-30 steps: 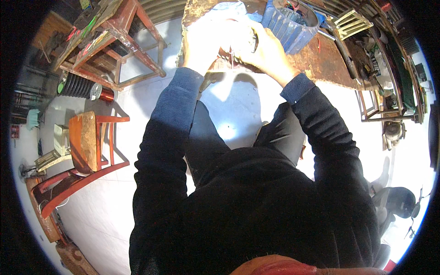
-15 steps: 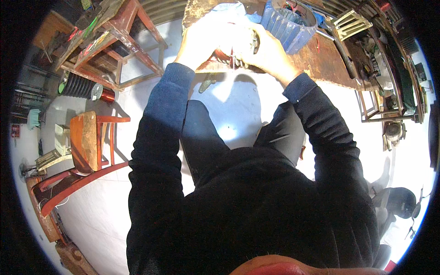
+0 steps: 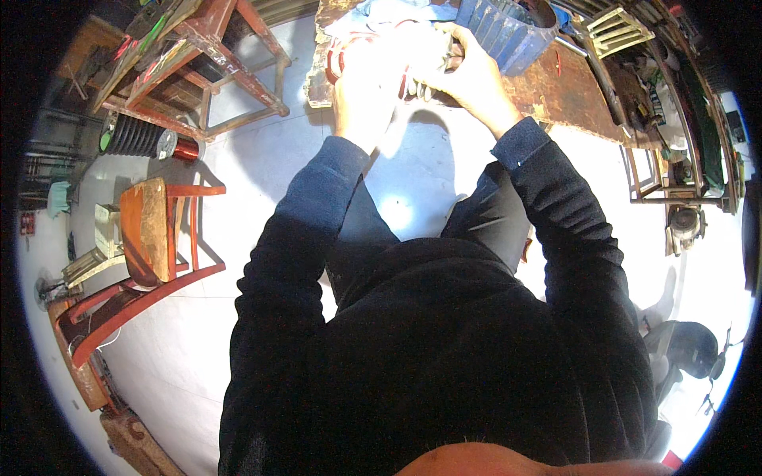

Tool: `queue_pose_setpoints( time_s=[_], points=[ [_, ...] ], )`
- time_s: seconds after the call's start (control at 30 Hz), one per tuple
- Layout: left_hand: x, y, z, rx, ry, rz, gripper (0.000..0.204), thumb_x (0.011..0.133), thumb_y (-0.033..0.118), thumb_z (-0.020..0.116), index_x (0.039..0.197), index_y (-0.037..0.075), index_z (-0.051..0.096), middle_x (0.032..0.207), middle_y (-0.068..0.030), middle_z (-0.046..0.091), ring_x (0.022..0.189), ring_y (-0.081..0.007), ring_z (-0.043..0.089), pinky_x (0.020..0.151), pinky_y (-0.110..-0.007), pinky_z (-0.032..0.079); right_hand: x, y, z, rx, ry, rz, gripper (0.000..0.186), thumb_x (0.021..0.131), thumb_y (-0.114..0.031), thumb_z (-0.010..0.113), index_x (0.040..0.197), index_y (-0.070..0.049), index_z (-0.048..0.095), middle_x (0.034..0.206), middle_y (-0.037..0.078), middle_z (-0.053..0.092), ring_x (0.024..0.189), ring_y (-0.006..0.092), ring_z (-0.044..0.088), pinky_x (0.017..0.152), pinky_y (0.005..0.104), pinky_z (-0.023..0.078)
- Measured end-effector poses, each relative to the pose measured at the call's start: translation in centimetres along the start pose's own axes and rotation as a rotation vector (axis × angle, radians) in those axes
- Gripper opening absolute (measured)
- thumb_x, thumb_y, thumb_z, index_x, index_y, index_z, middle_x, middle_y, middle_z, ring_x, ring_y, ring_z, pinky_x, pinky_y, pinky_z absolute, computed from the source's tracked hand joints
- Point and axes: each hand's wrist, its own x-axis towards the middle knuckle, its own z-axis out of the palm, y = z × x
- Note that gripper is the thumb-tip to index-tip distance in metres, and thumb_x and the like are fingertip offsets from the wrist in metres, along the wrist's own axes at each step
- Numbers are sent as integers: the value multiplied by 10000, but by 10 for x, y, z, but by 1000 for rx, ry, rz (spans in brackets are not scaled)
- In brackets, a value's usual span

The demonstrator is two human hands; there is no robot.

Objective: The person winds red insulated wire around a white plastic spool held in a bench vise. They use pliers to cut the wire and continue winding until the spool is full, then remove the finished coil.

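A part wound with reddish-brown wire (image 3: 339, 59) lies at the near edge of the brown wooden table (image 3: 559, 101). Strong glare washes out its middle, so its exact kind is hard to make out. My right hand (image 3: 482, 79) curves round its right side, thumb and fingers closed on it, beside greyish loops. My left hand (image 3: 363, 103) is against its left front, next to the red-brown loops; the fingers there are lost in the glare. Behind the part lies a light blue cloth (image 3: 409, 11).
A blue ribbed bucket (image 3: 508, 36) stands right behind my right hand. On the left are a worn wooden stand (image 3: 238, 67), a spool of copper-coloured wire (image 3: 184, 148) and an orange-red wooden chair (image 3: 147, 230). A cluttered rack (image 3: 675, 103) stands at the right.
My left hand has come lower and to the right, uncovering the reddish-brown loops at the part's left. My right hand has shifted slightly right, still on the part.
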Motion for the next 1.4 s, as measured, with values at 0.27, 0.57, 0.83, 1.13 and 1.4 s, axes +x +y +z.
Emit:
queue_pose_setpoints(
  time_s=[0.27, 0.57, 0.83, 1.13, 1.4],
  points=[
    [-18, 4, -1, 38, 3, -131, 263, 959, 203, 677, 1132, 7, 682, 942, -176, 704, 812, -280, 689, 760, -378, 551, -4, 10, -3, 174, -21, 121, 853, 744, -311, 929, 1421, -31, 493, 1182, 168, 703, 1081, 226, 703, 939, 330, 581],
    [-11, -17, 8, 18, 40, -54, 226, 936, 131, 662, 1131, 16, 657, 948, -164, 705, 821, -295, 695, 788, -392, 568, 3, 22, -1, 197, 51, 184, 828, 834, -196, 885, 1470, 29, 406, 1142, 138, 679, 989, 197, 720, 810, 295, 625],
    [-11, -5, 5, -146, -4, -167, 263, 925, 74, 647, 1181, 16, 645, 1025, -127, 717, 912, -237, 704, 832, -353, 571, 6, 8, -13, 137, 74, 66, 782, 844, -199, 877, 1458, -6, 433, 1167, 146, 687, 1026, 197, 712, 868, 310, 607],
    [37, -10, -21, 113, -158, 9, 201, 956, 197, 678, 1040, 21, 726, 941, -110, 747, 820, -226, 711, 774, -350, 581, -7, -18, -16, -66, 37, -14, 797, 807, -346, 901, 1432, -78, 486, 1213, 137, 692, 1083, 180, 697, 922, 317, 588],
    [24, -23, -9, 186, -97, 292, 173, 955, 176, 627, 1031, 71, 742, 1039, -76, 726, 1038, -238, 652, 975, -380, 501, -6, -3, -16, -84, 31, -21, 812, 804, -284, 906, 1451, -67, 466, 1211, 143, 696, 1066, 183, 706, 917, 310, 599]
  ],
)
